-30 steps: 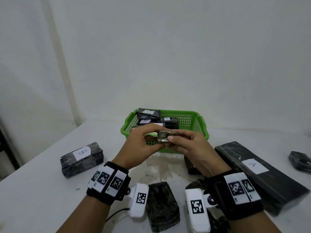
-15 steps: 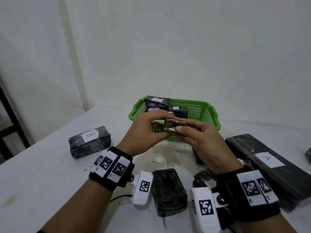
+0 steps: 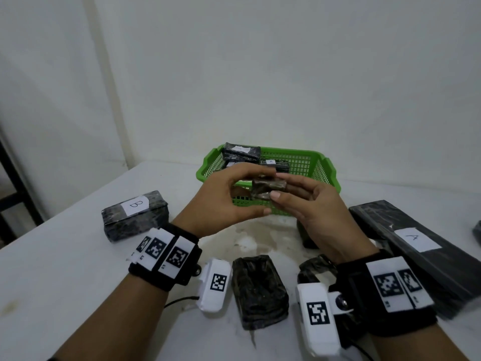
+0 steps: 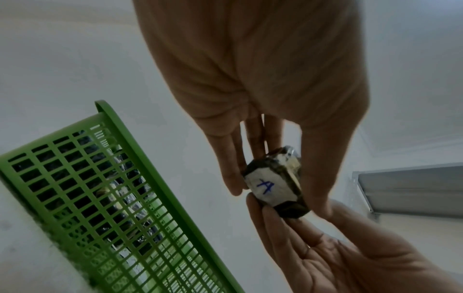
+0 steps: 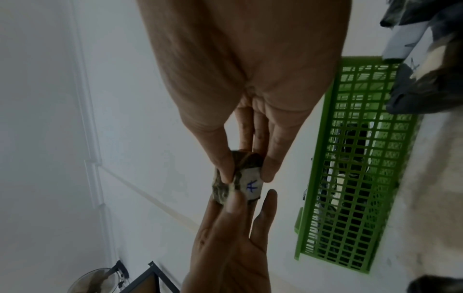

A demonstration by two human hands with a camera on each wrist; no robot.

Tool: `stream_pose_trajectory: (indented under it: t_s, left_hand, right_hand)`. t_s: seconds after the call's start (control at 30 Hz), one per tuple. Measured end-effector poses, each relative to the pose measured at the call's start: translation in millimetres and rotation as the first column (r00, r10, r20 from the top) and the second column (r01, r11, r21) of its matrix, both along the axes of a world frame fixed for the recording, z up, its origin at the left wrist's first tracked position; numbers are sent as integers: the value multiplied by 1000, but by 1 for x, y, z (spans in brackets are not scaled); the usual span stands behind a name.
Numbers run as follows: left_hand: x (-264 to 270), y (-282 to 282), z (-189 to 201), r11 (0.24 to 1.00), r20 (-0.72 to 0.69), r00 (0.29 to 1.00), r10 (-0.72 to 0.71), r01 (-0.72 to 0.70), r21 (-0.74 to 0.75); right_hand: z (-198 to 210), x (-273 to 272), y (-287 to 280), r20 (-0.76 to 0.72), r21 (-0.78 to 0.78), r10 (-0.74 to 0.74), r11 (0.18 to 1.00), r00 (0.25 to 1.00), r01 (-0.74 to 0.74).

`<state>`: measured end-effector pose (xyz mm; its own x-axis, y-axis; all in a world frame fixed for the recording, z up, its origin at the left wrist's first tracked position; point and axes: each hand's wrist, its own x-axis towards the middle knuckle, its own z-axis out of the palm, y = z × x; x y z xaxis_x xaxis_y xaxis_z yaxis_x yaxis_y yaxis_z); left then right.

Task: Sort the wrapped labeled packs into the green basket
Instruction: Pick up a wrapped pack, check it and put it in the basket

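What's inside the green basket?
The green plastic mesh basket holds dark wrapped packs with white labels, one marked A. The hands cover its front, so the number of packs stays unclear.

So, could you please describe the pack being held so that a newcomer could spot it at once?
Find the green basket at the back of the table. Just in front of it, the left hand and right hand pinch one small pack. Alone off the table, its label reads A.
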<state>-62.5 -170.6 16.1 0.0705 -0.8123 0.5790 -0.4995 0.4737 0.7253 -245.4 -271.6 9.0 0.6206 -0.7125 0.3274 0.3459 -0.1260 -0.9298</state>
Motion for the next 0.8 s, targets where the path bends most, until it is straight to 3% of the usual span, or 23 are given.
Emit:
stream_pose_trajectory:
  t_s: [0.17, 0.3, 0.5, 0.67, 0.8]
  left_hand:
    - [-1, -2, -2, 999, -108, 994, 34, -30, 41]
    - [0, -1, -1, 999, -112, 994, -2, 6, 39]
    - [-7, -2, -4, 999, -36, 999, -30, 30, 9]
    - [-4, 0, -1, 999, -110, 993, -50, 50, -6]
    - [-3, -1, -2, 999, -88, 995, -45, 43, -26]
  right_hand:
    - [-3, -2, -3, -22, -3, 25, 1000, 999, -25]
    - [-1, 0, -1, -37, 105, 124, 987, 992, -119]
    - [-6, 4, 3, -31, 76, -50, 996, 998, 52]
    - [-2, 3, 3, -39, 113, 27, 993, 999, -22]
    - [-3, 1, 0, -36, 134, 17, 991, 999, -12]
